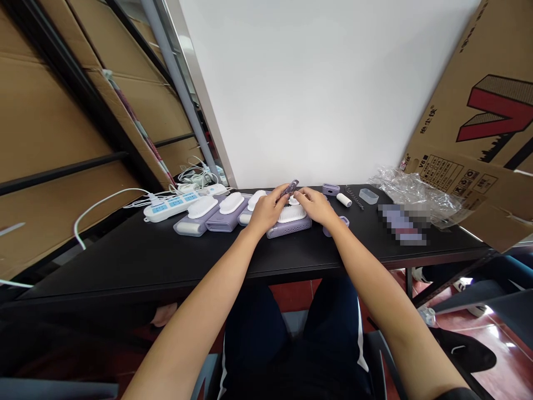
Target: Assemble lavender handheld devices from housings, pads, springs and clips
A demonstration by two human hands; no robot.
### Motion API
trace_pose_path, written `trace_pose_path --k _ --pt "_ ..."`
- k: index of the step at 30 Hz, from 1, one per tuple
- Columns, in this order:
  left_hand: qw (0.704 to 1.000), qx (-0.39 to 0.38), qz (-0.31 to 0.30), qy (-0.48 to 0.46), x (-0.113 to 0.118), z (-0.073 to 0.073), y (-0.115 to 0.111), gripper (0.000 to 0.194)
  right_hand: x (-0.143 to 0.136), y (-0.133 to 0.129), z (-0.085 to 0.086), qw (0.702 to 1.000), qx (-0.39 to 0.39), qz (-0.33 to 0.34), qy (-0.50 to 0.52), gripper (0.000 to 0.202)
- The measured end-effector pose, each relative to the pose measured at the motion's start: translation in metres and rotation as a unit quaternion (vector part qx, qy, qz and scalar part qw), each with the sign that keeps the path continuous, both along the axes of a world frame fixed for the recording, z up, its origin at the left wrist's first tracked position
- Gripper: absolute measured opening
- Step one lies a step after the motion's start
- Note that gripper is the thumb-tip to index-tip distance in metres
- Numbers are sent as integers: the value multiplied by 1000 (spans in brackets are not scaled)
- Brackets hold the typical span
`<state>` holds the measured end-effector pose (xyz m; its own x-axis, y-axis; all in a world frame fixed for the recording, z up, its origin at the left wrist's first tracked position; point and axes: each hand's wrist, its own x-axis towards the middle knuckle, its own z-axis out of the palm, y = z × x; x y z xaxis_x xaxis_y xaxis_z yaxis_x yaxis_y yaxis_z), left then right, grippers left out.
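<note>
Above a purple device [290, 228] with a white bristled top, my left hand [266, 210] pinches a small dark purple part [292, 187]. My right hand [315, 203] is close beside it, its fingers closed near a small white piece whose contact with them is too small to tell. Several similar purple devices with white oval tops stand in a row to the left, the farthest one [200, 215] near a power strip. A purple ring-like part [343, 221] lies partly hidden by my right wrist. Behind it are a small purple box [331, 189] and a white cylinder [343, 200].
The black table [158, 261] meets a white wall. A white power strip [172, 205] with tangled cables lies at the left. On the right are a coiled dark cord [355, 198], a clear small tray [368, 195], a pixelated object [402, 224], plastic wrap [420, 191] and a large carton [478, 122].
</note>
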<state>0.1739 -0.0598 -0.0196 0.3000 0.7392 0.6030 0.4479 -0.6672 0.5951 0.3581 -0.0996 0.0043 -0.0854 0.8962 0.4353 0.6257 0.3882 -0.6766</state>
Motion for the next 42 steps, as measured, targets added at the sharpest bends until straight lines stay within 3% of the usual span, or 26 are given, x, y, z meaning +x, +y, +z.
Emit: trace_pose_path --k 14,25,31,36,42 --pt "1000 4 17 -25 1 -2 -2 40 0 1 -4 999 18 -27 -44 36" --pt "999 28 37 -12 2 -2 -4 38 -5 -3 0 999 30 15 -8 23" --pt "996 42 60 42 3 2 -12 36 -3 1 0 995 12 68 75 25" --pt "994 76 59 59 4 4 -17 46 -2 3 0 982 -48 101 153 22" --pt "985 154 41 61 5 1 -13 30 0 5 -2 976 -64 112 177 21"
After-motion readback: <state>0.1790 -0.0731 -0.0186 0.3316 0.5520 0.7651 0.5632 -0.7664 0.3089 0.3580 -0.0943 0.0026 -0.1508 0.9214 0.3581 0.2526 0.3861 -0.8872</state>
